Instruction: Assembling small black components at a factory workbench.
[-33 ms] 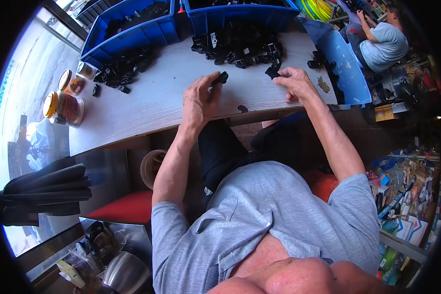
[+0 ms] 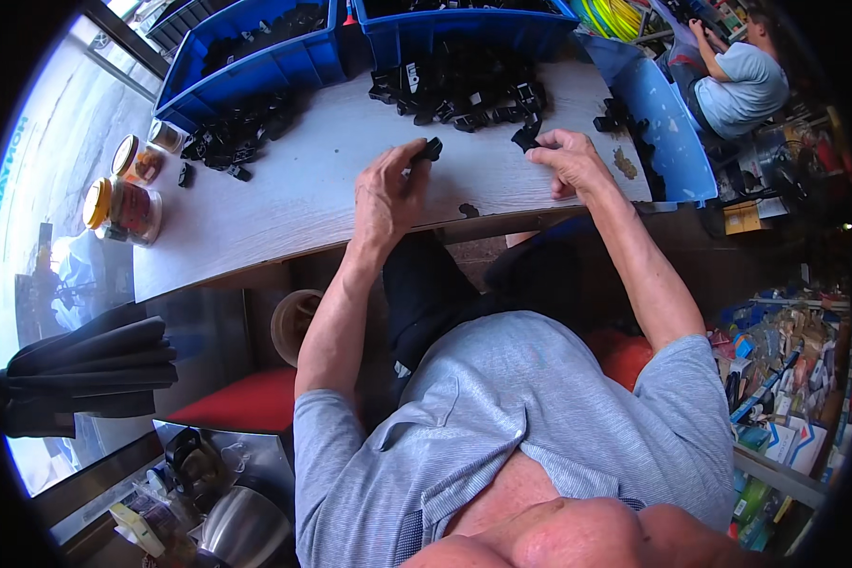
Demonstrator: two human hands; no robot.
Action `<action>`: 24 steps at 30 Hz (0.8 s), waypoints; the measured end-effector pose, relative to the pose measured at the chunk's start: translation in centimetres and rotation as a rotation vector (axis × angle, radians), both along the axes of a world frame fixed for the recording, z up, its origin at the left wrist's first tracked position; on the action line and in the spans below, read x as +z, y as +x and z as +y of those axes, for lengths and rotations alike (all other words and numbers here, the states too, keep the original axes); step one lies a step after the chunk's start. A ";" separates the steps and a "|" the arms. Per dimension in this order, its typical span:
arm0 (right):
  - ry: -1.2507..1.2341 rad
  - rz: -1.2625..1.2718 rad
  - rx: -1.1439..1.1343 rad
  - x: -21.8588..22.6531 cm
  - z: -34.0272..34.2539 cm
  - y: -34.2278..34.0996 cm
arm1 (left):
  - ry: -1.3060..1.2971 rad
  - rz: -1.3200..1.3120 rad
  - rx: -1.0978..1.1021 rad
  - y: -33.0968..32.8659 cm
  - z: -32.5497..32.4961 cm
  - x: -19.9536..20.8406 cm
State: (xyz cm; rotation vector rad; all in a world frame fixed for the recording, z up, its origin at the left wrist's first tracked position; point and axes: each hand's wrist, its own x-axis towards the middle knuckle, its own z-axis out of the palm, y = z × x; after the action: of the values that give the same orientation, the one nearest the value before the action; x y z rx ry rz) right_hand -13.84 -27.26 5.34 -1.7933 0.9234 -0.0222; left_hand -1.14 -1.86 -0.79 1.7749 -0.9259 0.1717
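Plainly, both hands work on the near side of the heap of black parts (image 2: pixel 464 87) on the surface (image 2: pixel 293 204): the left hand (image 2: pixel 384 189) pinches a small black piece (image 2: pixel 432 149) in its fingertips, just short of the heap, and the right hand (image 2: pixel 572 163) pinches a dark angular piece (image 2: pixel 524 141) by the heap's near right corner. From where I stand, the right hand is nearer the heap; the two pieces sit side by side before it, well apart, the left one's long axis seemingly slanting toward the heap, the right one's unclear.
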 end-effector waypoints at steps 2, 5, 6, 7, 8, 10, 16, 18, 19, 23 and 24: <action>-0.006 -0.024 0.042 -0.1 -0.1 -0.1 | -0.012 -0.022 -0.002 -0.2 -0.5 0.1; -0.029 -0.043 0.143 -0.2 0.5 0.2 | -0.020 0.047 -0.009 -1.0 -1.9 0.3; -0.048 -0.038 0.197 -0.3 0.8 0.4 | -0.023 -0.028 -0.027 -1.0 -2.7 0.2; -0.043 -0.039 0.199 -0.3 1.1 0.7 | -0.026 -0.102 -0.045 -1.2 -3.3 0.4; -0.034 -0.043 0.249 -0.3 1.5 1.0 | 0.024 -0.110 -0.053 -1.5 -3.8 0.6; -0.017 -0.046 0.304 -0.5 1.9 1.3 | 0.076 -0.210 -0.067 -1.5 -4.8 0.7; -0.036 -0.087 0.317 -0.4 2.7 1.7 | 0.339 -0.365 -0.233 -0.4 -6.2 0.9; -0.065 -0.082 0.316 -0.7 2.5 1.7 | 0.409 -0.392 -0.242 -0.4 -6.4 0.9; -0.072 -0.081 0.290 -0.9 2.4 1.7 | 0.388 -0.435 -0.253 -0.3 -6.8 0.7; -0.014 -0.144 0.316 -1.6 1.9 1.8 | 0.452 -0.496 -0.221 -0.8 -6.3 0.4; -0.008 -0.145 0.328 -1.7 1.8 1.7 | 0.498 -0.508 -0.177 -1.4 -6.0 0.6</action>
State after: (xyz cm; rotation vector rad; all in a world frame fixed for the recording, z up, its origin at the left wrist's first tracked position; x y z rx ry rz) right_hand -12.11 -25.42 3.66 -1.9039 0.5204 0.0518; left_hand -2.50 -7.81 -0.22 2.1332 -1.5922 0.3063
